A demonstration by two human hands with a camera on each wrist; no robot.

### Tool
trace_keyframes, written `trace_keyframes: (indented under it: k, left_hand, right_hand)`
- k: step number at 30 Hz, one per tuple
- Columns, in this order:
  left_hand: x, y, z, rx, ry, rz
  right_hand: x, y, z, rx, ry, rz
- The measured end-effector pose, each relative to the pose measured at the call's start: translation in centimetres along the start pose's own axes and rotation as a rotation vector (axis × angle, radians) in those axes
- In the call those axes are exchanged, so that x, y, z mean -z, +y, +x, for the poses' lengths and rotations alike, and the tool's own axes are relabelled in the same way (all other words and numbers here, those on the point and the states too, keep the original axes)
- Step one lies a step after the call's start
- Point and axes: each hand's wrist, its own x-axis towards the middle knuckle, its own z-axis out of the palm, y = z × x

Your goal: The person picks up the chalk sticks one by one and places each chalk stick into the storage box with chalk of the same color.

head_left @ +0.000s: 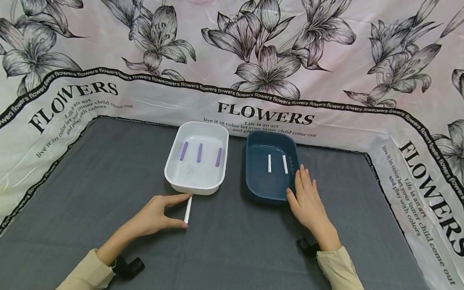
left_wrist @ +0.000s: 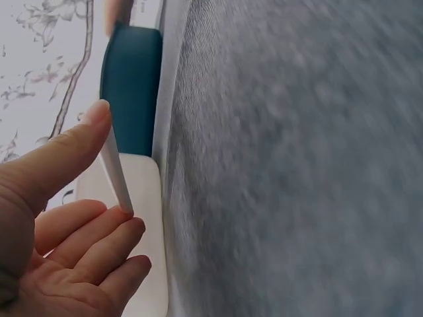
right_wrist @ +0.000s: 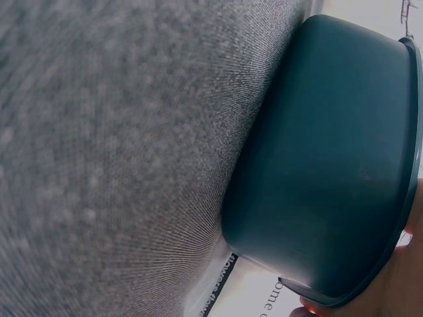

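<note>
My left hand (head_left: 157, 216) pinches a white stick of chalk (head_left: 188, 209) lengthwise, one end at the thumb and the other at a fingertip. In the left wrist view the chalk (left_wrist: 116, 175) spans the gap between thumb and fingers. It is just in front of a white tub (head_left: 191, 184), where three purple chalk sticks (head_left: 199, 153) lie apart from each other. To the right stands a dark blue tub (head_left: 263, 189) with two white chalk sticks (head_left: 270, 163) inside. My right hand (head_left: 308, 203) rests at this tub's right rim, fingers extended; the right wrist view shows fingers along the rim.
A grey cloth (head_left: 225, 260) covers the table, and both tubs stand near its far edge. Behind and around it hangs or lies a white flower-printed cloth (head_left: 159, 96). Dark wrist straps (head_left: 128, 268) sit at both sleeves.
</note>
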Motion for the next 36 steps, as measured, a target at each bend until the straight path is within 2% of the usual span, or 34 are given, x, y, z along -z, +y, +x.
trace_keyframes:
  k: [10, 23, 36]
  left_hand:
    - [-1.3, 0.9, 0.9, -0.003, -0.03, -0.045]
    - [-3.0, 2.2, 2.9, -0.081, -0.099, -0.083]
    - [-4.0, 4.5, 5.3, -0.15, -0.159, -0.097]
  right_hand:
    - [0.0, 0.0, 0.0, 0.01, 0.01, -0.001]
    - [0.0, -0.1, -0.1, 0.006, 0.012, 0.0]
    - [0.0, 0.1, -0.2, 0.018, 0.007, 0.026]
